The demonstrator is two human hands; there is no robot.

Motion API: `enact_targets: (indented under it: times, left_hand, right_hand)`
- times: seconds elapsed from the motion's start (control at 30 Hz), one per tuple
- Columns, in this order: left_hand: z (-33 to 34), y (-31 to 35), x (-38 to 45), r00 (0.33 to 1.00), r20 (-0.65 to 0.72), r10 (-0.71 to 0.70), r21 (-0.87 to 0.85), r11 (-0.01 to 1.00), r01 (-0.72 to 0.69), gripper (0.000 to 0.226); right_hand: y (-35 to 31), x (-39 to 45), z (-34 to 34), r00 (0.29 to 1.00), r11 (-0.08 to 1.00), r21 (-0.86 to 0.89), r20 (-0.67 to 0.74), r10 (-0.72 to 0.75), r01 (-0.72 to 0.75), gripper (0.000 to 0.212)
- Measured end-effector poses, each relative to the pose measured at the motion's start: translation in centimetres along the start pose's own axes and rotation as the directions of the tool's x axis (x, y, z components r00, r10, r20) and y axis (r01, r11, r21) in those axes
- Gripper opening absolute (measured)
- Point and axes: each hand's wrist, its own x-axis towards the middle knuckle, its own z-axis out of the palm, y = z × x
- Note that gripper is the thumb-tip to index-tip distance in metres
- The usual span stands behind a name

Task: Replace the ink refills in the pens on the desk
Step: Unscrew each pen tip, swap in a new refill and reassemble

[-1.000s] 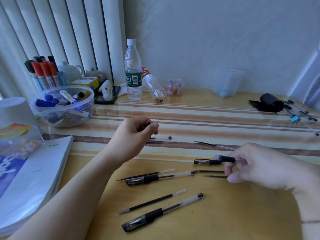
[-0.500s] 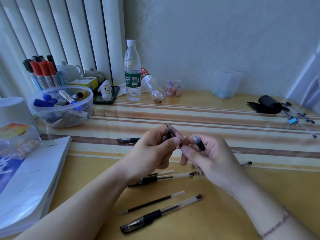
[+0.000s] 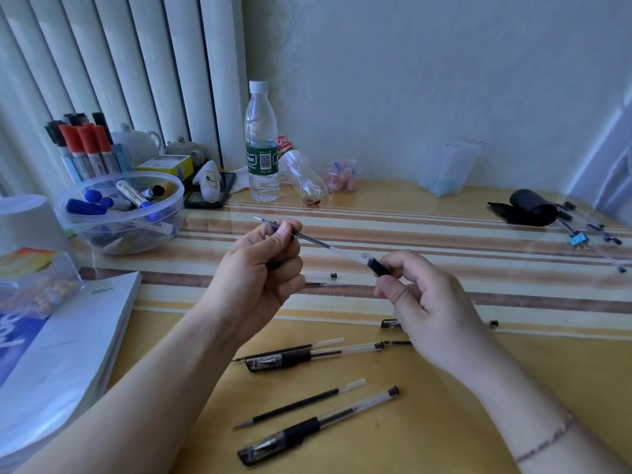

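1. Hands are drawing apart now, baring the refill (image 3: 313,240) between them.
2. Left hand (image 3: 260,268) is pinching its tip end; right hand (image 3: 424,302) is gripping the barrel's black grip (image 3: 376,267).
3. It's looking light, thin, bendy: best held near the ends.

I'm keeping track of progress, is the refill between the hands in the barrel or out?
Partly in: the refill runs bare from the left hand into the barrel in the right hand.

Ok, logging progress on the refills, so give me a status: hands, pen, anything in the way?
Left hand pinching refill near its tip. Right hand gripping pen barrel, refill partly inside. Nothing blocking; spare pens lie below on the desk.
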Motion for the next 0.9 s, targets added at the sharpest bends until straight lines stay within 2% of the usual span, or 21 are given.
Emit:
enact_targets:
  times: [0.33, 0.47, 0.63, 0.8, 0.9]
  left_hand:
    - [0.00, 0.11, 0.07, 0.998, -0.065, -0.022, -0.011, 1.000, 0.021, 0.026]
    - [-0.03, 0.03, 0.04, 0.997, -0.073, -0.014, 0.019, 1.000, 0.016, 0.026]
    - [-0.27, 0.24, 0.23, 0.994, -0.107, -0.007, -0.011, 1.000, 0.006, 0.025]
    - [-0.04, 0.05, 0.01, 0.993, -0.115, 0.018, 0.108, 0.994, -0.006, 0.023]
    - [-0.07, 0.01, 0.02, 0.990, -0.109, 0.089, 0.239, 0.969, -0.061, 0.020]
  right_hand:
    - [0.23, -0.15, 0.09, 0.999, 0.999, 0.002, 0.029, -0.040, 0.040, 0.006]
    - [0.13, -0.21, 0.24, 0.998, 0.998, 0.022, 0.031, -0.056, 0.056, 0.010]
    - [0.66, -0.02, 0.14, 0.999, 0.999, -0.031, 0.007, -0.044, 0.044, 0.012]
    - [0.62, -0.13, 0.17, 0.999, 0.998, -0.029, 0.010, -0.049, 0.049, 0.012]
    - [0.69, -0.11, 0.11, 0.998, 0.994, -0.090, -0.005, -0.059, 0.058, 0.010]
